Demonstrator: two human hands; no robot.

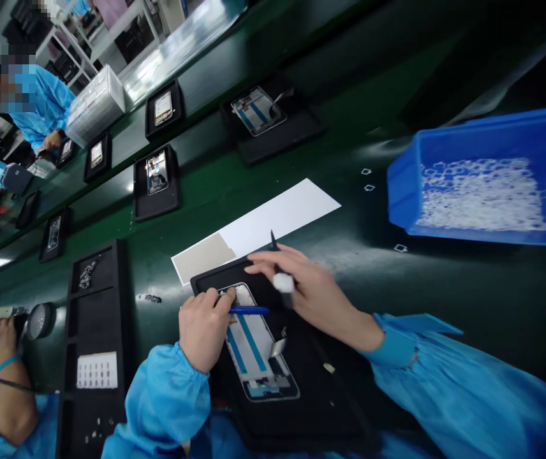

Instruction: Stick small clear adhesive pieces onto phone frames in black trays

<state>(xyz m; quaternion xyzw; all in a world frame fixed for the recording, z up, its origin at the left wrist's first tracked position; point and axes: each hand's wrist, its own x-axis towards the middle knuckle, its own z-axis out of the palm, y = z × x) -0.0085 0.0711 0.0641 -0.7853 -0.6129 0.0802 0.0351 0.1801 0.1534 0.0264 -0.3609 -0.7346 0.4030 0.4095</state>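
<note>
A phone frame (254,347) with blue strips lies in a black tray (311,395) in front of me. My left hand (203,328) is closed in a pinch at the frame's top corner, with a blue pen-like tool (249,310) sticking out to the right from its fingers. My right hand (302,284) hovers over the tray's far edge, fingers curled round black tweezers (273,241), with a white cap on one finger. Both arms wear blue sleeves.
A white sheet (277,220) lies beyond the tray. A blue bin (488,175) of small white parts stands at the right, a few loose parts near it. More black trays with phones (155,182) line the green belt. Other workers' hands are at the left.
</note>
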